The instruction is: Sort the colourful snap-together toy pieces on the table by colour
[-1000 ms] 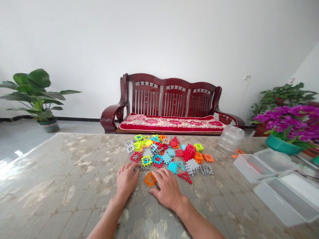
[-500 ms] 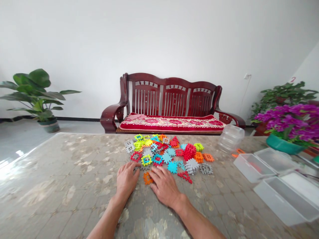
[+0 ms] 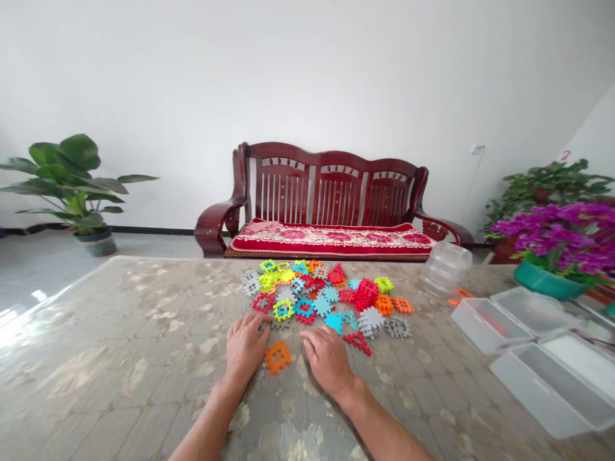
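Observation:
My left hand [image 3: 246,346] rests on the table with its fingers loosely stretched toward the near edge of a pile of plastic interlocking tiles. A grey tile [image 3: 279,323] lies just beyond its fingertips; whether they touch is hard to see. Beside the left thumb, an orange window-shaped tile [image 3: 278,357] lies flat. My right hand [image 3: 330,360] is low over the table to the right of it, fingers apart and nothing in them. Just past those fingers are a light blue tile [image 3: 333,323] and a red tile [image 3: 357,341]. A yellow-green frame tile [image 3: 283,310] lies on the pile's front.
Clear plastic boxes [image 3: 542,384] stand at the right, with a transparent container [image 3: 446,267] farther back. Purple flowers fill a teal pot [image 3: 548,280] at the right edge. A wooden bench [image 3: 331,186] stands behind the patterned tablecloth [image 3: 120,346].
The orange tile has moved toward me and left, away from my right fingers. My right hand has shifted slightly right and let go of it. My left hand stays about where it was.

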The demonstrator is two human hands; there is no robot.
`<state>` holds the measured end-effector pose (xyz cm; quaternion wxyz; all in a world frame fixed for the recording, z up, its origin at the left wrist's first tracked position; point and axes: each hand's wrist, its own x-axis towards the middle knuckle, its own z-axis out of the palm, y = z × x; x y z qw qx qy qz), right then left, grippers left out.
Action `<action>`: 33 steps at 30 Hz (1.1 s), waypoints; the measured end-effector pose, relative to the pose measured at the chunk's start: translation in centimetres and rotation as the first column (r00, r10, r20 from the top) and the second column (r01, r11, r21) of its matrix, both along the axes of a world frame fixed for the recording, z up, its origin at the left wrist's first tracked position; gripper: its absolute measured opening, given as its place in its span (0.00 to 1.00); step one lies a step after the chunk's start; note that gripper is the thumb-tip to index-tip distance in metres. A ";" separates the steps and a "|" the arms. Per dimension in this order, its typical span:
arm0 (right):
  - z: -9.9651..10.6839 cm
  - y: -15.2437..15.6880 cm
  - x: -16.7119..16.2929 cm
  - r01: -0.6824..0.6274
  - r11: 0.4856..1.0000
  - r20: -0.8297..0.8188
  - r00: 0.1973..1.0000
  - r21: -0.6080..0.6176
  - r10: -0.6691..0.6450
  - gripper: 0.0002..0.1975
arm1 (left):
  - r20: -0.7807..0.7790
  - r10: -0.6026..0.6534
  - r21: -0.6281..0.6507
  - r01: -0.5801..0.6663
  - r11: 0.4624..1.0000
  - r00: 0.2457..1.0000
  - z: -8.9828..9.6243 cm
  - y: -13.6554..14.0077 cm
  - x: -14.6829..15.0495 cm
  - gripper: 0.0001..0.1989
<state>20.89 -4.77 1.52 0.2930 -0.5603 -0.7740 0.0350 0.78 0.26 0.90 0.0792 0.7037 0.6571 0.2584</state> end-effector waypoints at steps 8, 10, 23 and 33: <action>0.8 -0.6 0.1 -0.217 0.976 -0.015 0.976 -0.031 0.217 0.19 | 0.005 0.003 0.004 -0.003 1.000 1.000 0.0 0.0 0.0 0.14; 1.0 -0.9 0.0 -0.331 0.943 0.038 0.942 -0.042 0.333 0.26 | 0.007 -0.001 0.006 0.001 1.000 1.000 0.0 0.0 0.0 0.14; 0.4 -1.0 -1.2 -0.315 0.949 0.166 0.934 -0.032 0.316 0.09 | 0.016 -0.007 0.023 0.007 1.000 1.000 -0.1 -0.1 0.0 0.14; -0.2 -0.6 -0.4 -0.088 0.996 -0.055 0.995 -0.010 0.087 0.12 | 0.015 -0.011 0.006 0.011 1.000 1.000 -0.2 0.0 0.0 0.15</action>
